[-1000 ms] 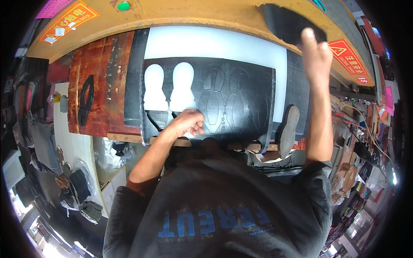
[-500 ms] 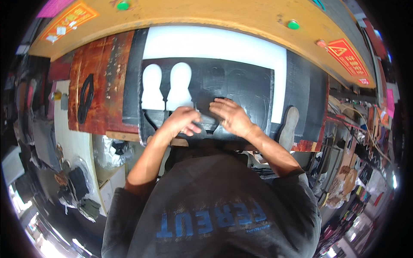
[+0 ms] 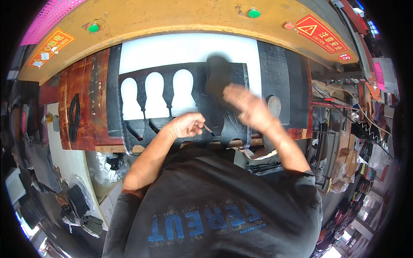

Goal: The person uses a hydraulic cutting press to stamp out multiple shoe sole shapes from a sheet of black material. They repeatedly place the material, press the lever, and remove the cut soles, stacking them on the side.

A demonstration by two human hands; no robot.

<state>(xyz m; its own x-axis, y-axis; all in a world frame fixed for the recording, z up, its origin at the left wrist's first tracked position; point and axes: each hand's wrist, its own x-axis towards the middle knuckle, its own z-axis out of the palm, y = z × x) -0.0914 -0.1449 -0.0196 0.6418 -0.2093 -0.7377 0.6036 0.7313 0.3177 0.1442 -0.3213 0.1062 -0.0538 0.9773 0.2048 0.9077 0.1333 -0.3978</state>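
At far left of the frame lay a dark oval loop-shaped cutter on a worn reddish-brown wooden board, under the curved yellow machine beam with its green button. Right of it, centre frame, a flat black sheet of rubbery material lay over a white cutting pad; three sole-shaped holes showed white through it, where half a second earlier only two did, so one more piece had come out of the sheet. The left hand rested on the lower centre of the sheet, fingers curled almost closed, seemingly pinching a thin pale sliver; what exactly it was could not be told. Right of centre, the right hand was blurred and raised above the sheet, having moved up from beside the left hand; its fingers were partly bent and apparently lifting a dark sole-shaped cut piece, though blur left the grip uncertain. Judged from this, the freshly punched piece was being cleared away. At the right edge stood a dark slab, a pale sole-shaped piece and cluttered shelving.
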